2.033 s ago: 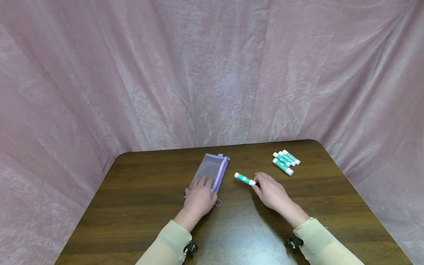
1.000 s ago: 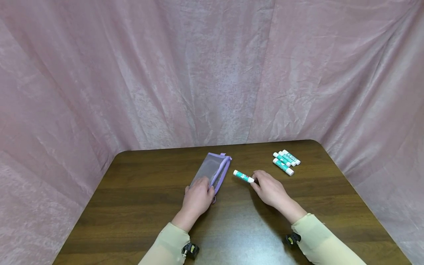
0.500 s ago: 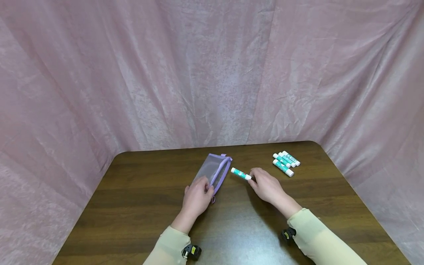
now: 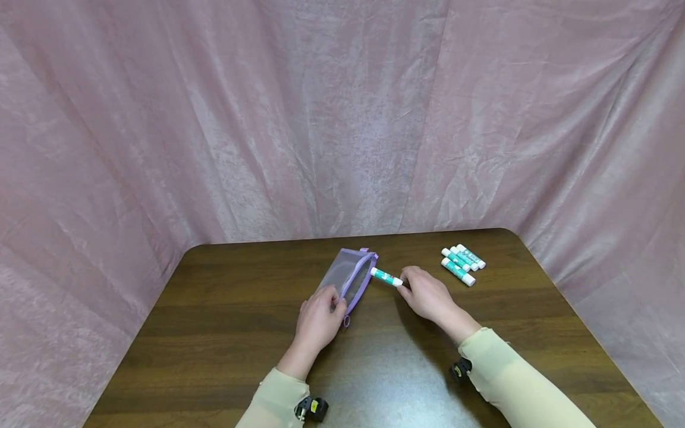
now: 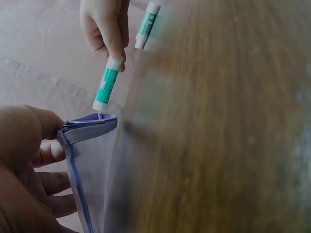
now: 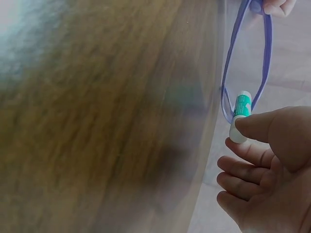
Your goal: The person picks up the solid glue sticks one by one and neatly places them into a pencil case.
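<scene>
"So, what is around the person, starting with the largest thing?"

"A pale pink curtain, hanging beyond the left hand and the right hand. Beneath both is a dark brown wooden counter."

"What comes next in size?"

"A purple-edged mesh pouch, stretching away ahead of the left hand, which grips its near end with thumb and fingers curled. Two seconds ago those fingers lay spread over it; now the pouch's mouth gapes on the side facing the right hand."

"And the right hand?"

"It pinches one end of a white-and-green tube. It has moved leftward, so the tube's free end is now at the mouth, between the two hands. Whether it touches the rim, I cannot tell."

"What does that change amount to?"

"In my judgement, tube and mouth are now lined up, though nearly the whole tube shows outside. Four matching tubes lie unmoved, beyond the right hand and to its right."

"Anything smaller?"

"A little purple ring at the pouch's near corner, just right of the left hand."
</scene>
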### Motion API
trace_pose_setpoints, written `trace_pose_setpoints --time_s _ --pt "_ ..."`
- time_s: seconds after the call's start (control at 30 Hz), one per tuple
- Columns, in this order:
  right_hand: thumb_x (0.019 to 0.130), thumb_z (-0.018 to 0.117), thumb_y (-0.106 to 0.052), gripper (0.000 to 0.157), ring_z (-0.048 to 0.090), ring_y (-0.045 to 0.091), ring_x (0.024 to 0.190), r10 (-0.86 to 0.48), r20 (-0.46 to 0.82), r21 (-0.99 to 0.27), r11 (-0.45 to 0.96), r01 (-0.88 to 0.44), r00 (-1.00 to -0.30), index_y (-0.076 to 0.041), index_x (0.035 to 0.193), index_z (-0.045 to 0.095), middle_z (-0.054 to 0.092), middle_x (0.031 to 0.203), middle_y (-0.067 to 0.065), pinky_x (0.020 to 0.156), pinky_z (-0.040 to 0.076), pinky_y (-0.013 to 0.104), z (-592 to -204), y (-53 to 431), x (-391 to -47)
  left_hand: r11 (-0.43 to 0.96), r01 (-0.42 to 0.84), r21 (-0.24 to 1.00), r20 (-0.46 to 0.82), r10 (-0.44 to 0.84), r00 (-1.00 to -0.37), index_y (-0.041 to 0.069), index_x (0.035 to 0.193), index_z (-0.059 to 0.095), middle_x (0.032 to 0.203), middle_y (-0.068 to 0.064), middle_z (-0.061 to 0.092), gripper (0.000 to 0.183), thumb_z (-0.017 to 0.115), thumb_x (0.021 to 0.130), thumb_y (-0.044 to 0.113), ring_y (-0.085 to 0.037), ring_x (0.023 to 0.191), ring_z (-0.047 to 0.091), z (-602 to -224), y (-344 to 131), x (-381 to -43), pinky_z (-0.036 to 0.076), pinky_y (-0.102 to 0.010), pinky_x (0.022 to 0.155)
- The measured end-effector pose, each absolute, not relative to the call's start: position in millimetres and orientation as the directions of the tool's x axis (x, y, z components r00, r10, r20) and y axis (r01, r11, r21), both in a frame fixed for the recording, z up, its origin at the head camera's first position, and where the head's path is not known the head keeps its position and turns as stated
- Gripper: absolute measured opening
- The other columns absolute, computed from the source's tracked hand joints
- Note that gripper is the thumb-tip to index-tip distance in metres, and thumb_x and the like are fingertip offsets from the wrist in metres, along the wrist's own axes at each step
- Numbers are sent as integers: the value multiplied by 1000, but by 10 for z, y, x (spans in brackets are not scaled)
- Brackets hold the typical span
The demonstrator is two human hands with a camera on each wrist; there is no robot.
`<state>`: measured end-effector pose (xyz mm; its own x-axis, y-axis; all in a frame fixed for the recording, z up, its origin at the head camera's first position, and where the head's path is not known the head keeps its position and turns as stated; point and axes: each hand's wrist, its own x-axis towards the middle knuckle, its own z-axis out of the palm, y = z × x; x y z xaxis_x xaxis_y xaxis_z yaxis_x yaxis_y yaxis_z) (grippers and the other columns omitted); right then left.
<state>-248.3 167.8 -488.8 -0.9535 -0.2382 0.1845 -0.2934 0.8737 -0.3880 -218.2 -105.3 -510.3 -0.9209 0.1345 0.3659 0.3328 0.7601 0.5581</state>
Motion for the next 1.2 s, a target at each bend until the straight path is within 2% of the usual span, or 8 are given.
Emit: trace_pose_setpoints --time_s 0.17,0.6,0.73,0.87,1.0,1.07,1.2 --pt "105 74 -18 11 64 26 93 -231 168 -388 878 -279 -958 -10 107 67 69 117 11 74 55 50 -4880 1647 -2526 764 339 550 365 146 -920 18 78 51 77 3 53 28 71 97 14 -24 78 60 -5100 -1049 -2183 47 -50 77" --pt "103 76 -17 11 63 25 89 -230 162 -382 882 -276 -959 -11 103 67 67 107 7 73 55 50 -4889 1567 -2645 760 329 560 326 163 -931 19 78 50 77 4 51 28 68 99 14 -21 79 56 -5095 -1045 -2190 46 -50 79" --pt "104 76 -18 12 63 24 88 -231 149 -387 881 -272 -961 -10 104 67 67 106 7 73 55 49 -4888 1524 -2691 762 332 557 325 167 -931 19 78 51 80 2 54 27 67 99 14 -24 80 58 -5093 -1041 -2183 47 -51 80" --pt "103 77 -19 12 63 24 89 -232 149 -396 877 -273 -961 -10 103 68 67 106 8 74 55 50 -4898 1488 -2738 753 334 567 323 170 -931 18 78 52 102 -8 72 26 67 99 13 -33 93 67 -5084 -1036 -2167 50 -58 87" --pt "103 77 -18 12 64 26 90 -235 149 -403 873 -276 -961 -10 103 68 68 108 9 75 56 51 -4916 1463 -2782 746 336 574 326 169 -930 17 78 53 133 -18 74 25 67 98 12 -42 116 71 -5082 -1036 -2152 50 -65 95" --pt "103 77 -19 12 65 26 91 -238 141 -409 870 -275 -961 -10 104 69 69 109 9 76 56 51 -4929 1448 -2801 744 331 580 318 167 -933 17 78 53 139 -20 72 25 67 98 12 -44 124 69 -5085 -1037 -2149 50 -67 99" --pt "103 77 -19 12 66 26 94 -240 125 -422 865 -271 -963 -10 105 70 70 112 9 79 56 51 -4945 1410 -2825 745 327 581 316 165 -934 18 78 53 141 -21 71 25 66 99 13 -45 129 67 -5092 -1036 -2151 49 -67 100"
